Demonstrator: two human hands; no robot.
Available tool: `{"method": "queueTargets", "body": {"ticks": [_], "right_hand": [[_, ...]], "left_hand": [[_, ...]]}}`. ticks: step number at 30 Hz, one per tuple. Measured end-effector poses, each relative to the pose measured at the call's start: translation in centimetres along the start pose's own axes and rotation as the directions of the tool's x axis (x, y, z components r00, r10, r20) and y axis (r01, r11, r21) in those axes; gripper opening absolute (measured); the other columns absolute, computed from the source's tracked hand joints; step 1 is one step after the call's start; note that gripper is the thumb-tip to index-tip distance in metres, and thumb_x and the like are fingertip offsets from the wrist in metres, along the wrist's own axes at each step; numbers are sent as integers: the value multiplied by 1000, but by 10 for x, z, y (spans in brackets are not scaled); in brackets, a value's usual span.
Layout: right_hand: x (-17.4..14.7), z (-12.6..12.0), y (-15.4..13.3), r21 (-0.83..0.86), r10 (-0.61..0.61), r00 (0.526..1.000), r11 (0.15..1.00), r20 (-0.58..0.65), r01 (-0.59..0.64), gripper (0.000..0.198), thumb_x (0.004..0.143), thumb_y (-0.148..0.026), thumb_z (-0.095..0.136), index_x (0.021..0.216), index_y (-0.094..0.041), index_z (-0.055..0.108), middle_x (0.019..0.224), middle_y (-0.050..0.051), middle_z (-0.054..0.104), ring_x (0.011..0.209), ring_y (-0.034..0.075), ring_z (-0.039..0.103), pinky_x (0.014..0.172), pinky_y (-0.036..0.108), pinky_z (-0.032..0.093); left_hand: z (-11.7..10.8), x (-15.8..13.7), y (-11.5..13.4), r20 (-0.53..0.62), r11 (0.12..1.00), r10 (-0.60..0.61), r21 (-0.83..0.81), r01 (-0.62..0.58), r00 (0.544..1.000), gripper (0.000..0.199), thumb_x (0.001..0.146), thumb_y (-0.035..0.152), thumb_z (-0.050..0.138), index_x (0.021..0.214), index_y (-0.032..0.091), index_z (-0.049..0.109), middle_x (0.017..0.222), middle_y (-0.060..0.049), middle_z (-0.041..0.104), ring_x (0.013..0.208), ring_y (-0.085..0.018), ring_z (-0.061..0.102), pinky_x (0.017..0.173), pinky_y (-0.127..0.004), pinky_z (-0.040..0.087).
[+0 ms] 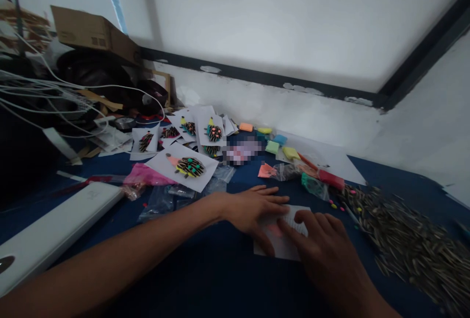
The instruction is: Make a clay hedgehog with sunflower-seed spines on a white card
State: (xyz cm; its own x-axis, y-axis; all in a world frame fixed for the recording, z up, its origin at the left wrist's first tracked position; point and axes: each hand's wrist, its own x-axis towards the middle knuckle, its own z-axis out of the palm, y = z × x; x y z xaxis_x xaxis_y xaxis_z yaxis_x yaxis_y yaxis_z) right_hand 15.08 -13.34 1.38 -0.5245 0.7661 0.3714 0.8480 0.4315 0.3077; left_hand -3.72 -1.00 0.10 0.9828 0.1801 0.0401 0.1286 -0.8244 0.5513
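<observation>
A small sheet of white paper (282,252) with faint printed lines lies on the blue table in front of me. On it sits a flat patch of pink clay (274,230). My left hand (253,210) rests across the paper's left side, palm down with its fingers spread. From the right, my right hand (326,244) presses its stretched index fingertip at the pink clay. Its other fingers are curled and apart from the index, with nothing visible in them. The thumb is hidden.
Striped sunflower seeds (411,239) are heaped at the right. Colourful clay packets (291,153) lie behind my hands. At back left are hedgehog pictures made of seeds and clay on paper (183,166). A long white device (66,225), white cables (55,92) and a cardboard box (95,34) occupy the left.
</observation>
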Motion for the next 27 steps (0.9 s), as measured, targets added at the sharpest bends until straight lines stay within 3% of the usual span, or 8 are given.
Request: {"method": "queueTargets", "body": {"ticks": [10, 19, 27], "right_hand": [[-6, 2, 8, 122, 25, 999, 992, -22, -22, 48, 73, -2, 45, 105, -31, 67, 91, 7, 63, 78, 20, 58, 71, 32, 39], [-1, 1, 2, 54, 5, 1000, 999, 16, -6, 43, 73, -3, 49, 104, -27, 68, 87, 7, 65, 74, 20, 56, 71, 33, 36], [-6, 4, 3, 205, 60, 997, 976, 56, -70, 50, 75, -3, 41, 112, -27, 65, 92, 7, 63, 76, 19, 57, 70, 33, 38]], "left_hand": [[0, -1, 0, 2, 1000, -2, 1, 2, 1000, 94, 70, 60, 67, 146, 19, 30, 155, -10, 16, 144, -31, 3, 116, -49, 7], [1, -1, -1, -8, 1000, 10, -4, -10, 1000, 92, 73, 61, 64, 146, 17, 30, 155, -10, 16, 144, -31, 4, 116, -49, 6], [-1, -1, 1, 10, 1000, -10, -1, 10, 1000, 91, 72, 58, 66, 146, 19, 29, 156, -8, 15, 144, -31, 2, 115, -51, 5]]}}
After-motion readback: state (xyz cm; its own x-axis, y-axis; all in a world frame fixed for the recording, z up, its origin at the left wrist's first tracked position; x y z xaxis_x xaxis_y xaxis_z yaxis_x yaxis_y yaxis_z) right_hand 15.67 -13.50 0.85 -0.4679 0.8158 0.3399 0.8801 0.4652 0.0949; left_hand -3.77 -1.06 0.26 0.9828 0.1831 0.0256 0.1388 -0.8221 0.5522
